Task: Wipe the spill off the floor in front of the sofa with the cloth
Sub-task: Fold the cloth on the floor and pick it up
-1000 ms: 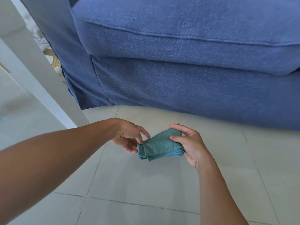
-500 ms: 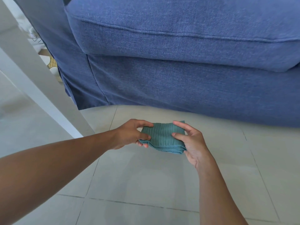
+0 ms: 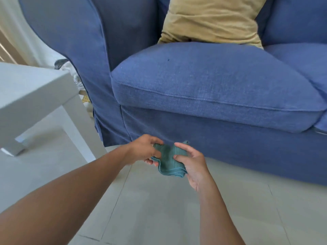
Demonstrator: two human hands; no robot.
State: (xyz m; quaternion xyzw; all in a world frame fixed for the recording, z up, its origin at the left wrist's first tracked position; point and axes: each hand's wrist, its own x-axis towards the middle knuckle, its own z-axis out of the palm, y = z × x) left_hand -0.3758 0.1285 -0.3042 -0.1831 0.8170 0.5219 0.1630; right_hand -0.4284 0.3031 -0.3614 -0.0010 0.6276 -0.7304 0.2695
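A folded teal cloth [image 3: 169,160] hangs in the air just in front of the blue sofa [image 3: 208,85], above the pale tiled floor [image 3: 159,209]. My left hand [image 3: 144,149] pinches its left edge, thumb on top and fingers under it. My right hand [image 3: 190,162] grips the right side, thumb pressed on the cloth's face. Both hands are well above the tiles. I cannot make out a distinct spill on the floor.
A white low table [image 3: 35,96] stands at the left, its leg reaching the floor close to my left forearm. A tan cushion [image 3: 212,20] leans on the sofa back. Cluttered items show behind the sofa arm at the left.
The view has tilted up, so the sofa seat, cushion and tabletop now show. Both hands keep hold of the cloth, which is folded tighter, with the left hand gripping its edge.
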